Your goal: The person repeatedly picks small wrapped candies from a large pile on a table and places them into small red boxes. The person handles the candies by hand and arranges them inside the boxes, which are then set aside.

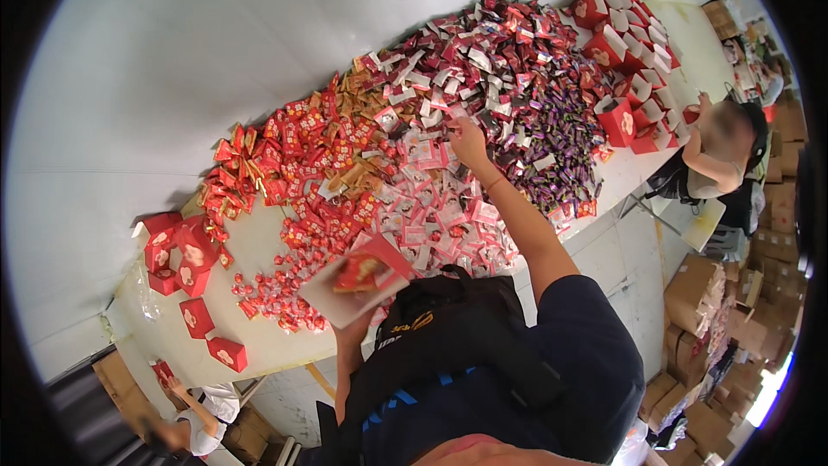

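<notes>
Head view: with our left hand (349, 338) we are gripping an open box (348, 304) from below, hand closed against it, most of the fingers being hidden. The box is tilting near our chest, above the table's near edge, its mouth facing up; a red-and-gold packet (358, 274) is showing inside, a bit blurred.

We are reaching our right hand (467, 142) to the heap, fingers bending in together at the border of the pink-and-white packets (431, 223) and the dark-red-and-white packets (470, 56). We can't tell whether they are pinching anything.

Around that: purple candies (552, 134) are lying to the right, red packets (297, 142) to the left, small round red candies (278, 295) nearer us, left of the box. Red boxes (197, 246) are sitting at the table's (280, 351) left end; open red boxes (614, 123) are crowding the right. Two co-workers are handling things, one lower left (205, 418), one at right (716, 151).
</notes>
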Available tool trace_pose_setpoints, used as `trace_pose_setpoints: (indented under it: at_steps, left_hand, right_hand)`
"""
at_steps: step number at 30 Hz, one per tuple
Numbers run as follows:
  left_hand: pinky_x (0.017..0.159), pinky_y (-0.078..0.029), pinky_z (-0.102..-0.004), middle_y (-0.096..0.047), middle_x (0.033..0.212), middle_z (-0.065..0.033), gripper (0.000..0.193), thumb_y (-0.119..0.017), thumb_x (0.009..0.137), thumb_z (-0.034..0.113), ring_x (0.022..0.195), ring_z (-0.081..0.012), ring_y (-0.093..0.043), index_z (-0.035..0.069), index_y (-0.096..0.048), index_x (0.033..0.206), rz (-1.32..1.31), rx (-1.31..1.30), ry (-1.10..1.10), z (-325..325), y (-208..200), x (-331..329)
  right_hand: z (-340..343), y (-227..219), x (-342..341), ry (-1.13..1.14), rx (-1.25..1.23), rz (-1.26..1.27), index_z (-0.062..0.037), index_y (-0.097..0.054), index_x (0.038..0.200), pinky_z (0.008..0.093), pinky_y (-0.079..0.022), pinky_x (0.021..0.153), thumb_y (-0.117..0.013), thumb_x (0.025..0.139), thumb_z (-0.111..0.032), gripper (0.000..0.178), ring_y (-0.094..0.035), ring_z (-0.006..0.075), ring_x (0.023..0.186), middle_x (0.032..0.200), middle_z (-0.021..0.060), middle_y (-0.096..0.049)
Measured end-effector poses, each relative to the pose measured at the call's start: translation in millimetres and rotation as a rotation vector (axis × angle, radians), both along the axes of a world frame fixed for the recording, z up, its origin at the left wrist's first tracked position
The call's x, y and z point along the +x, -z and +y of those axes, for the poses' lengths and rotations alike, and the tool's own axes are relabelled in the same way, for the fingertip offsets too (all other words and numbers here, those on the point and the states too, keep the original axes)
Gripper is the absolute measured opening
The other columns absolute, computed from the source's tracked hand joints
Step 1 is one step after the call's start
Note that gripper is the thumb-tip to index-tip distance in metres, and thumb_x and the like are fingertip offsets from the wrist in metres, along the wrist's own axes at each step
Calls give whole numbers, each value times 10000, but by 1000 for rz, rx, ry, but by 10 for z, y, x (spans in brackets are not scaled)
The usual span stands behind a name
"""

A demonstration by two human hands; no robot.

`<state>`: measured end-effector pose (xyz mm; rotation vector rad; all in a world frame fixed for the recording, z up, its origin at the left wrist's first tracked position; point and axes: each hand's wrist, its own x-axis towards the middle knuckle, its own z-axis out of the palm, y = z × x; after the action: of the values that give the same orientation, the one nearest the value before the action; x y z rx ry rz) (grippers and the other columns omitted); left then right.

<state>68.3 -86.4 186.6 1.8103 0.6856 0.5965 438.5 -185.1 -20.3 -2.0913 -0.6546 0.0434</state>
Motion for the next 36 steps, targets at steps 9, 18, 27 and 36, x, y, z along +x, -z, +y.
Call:
trace_pose_setpoints:
  at_steps: [9, 18, 27, 36]
  left_hand:
    - [885, -473, -337, -598, 1102, -148, 568, -761, 657, -33, 988, -225, -591, -47, -505, 1164, 101, -535, -307, -9, 252, 20]
    - [892, -468, -346, -553, 1149, -144, 705, -761, 655, -56, 1018, -227, -568, -18, -394, 1256, 148, -596, -291, 116, 335, 202]
    - [878, -492, -337, -562, 1145, -168, 674, -729, 676, -111, 998, -233, -594, -56, -387, 1254, 50, -582, -215, 75, 482, 341]
    - [895, -478, -353, -534, 1178, -181, 762, -746, 672, -85, 1031, -244, -573, -40, -316, 1300, 79, -544, -193, -85, 315, 440]
  right_hand:
    - [1437, 248, 4, -327, -692, -79, -6, -553, 1041, 420, -503, 796, -650, 704, -53, 355, -556, 376, 987, 1083, 186, -544]
    - [1087, 261, -274, -157, -22, 149, -96, -528, 1179, 423, -495, 709, -591, 817, -123, 369, -604, 380, 864, 941, 174, -639]
    - [-449, -446, -207, 295, 95, 383, 16, -552, 941, 322, -457, 607, -639, 854, -407, 440, -573, 158, 669, 734, 105, -595]
    - [-799, -44, -24, 547, 509, 550, -16, -512, 955, 273, -430, 519, -459, 961, -278, 268, -553, 134, 544, 718, 96, -618]
